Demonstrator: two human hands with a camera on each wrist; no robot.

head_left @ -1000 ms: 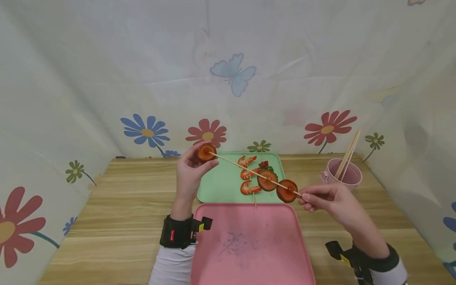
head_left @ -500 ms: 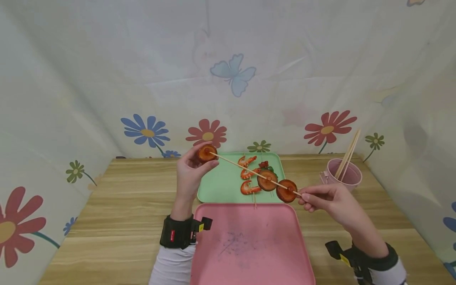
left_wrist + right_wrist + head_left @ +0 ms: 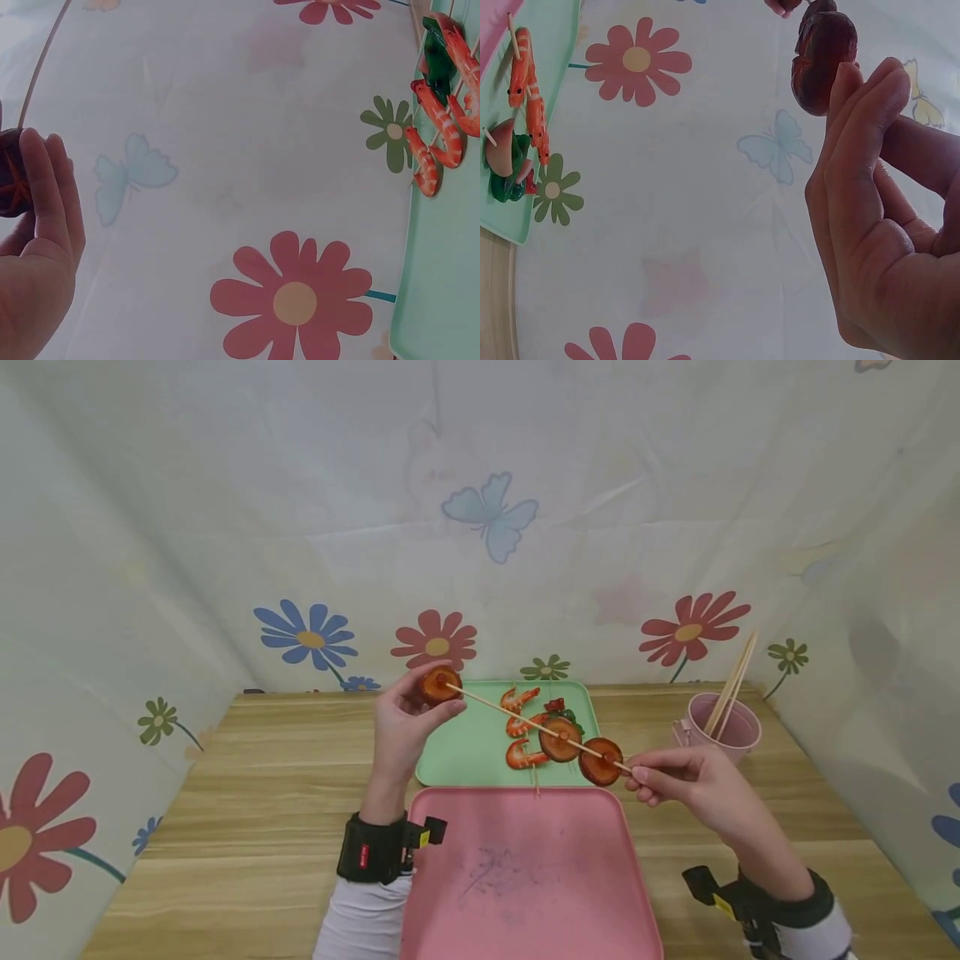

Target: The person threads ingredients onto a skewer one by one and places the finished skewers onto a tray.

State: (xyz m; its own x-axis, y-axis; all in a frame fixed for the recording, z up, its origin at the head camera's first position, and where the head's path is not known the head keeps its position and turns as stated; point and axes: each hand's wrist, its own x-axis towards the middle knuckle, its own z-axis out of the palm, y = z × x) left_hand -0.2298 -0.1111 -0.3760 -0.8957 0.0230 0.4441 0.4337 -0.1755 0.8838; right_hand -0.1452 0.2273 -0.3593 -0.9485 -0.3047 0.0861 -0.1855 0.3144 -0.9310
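Observation:
Between my hands slants a thin wooden skewer (image 3: 495, 707) bearing brown mushroom caps. Two caps, one mushroom (image 3: 560, 739) and a second mushroom (image 3: 601, 762), sit close together near its right end. My left hand (image 3: 401, 727) pinches a third mushroom (image 3: 441, 684) between thumb and fingers, with the skewer's far tip at its stem. My right hand (image 3: 686, 777) pinches the skewer's right end between thumb and forefinger. In the left wrist view the pinched mushroom (image 3: 13, 176) shows a scored dark top. The right wrist view shows the curled right hand (image 3: 885, 217) just below the mushrooms (image 3: 825, 60).
A green tray (image 3: 457, 752) at the back carries skewered shrimp (image 3: 525, 754) and a skewer with green and red pieces (image 3: 566, 714). Nearer lies a pink tray (image 3: 525, 893). A pink bucket (image 3: 738, 735) with wooden skewers (image 3: 731, 689) stands at the right, on a wooden table (image 3: 262, 827).
The left hand and its mushroom have shifted slightly right, and the right hand with the skewer slightly left. Both grips stay the same.

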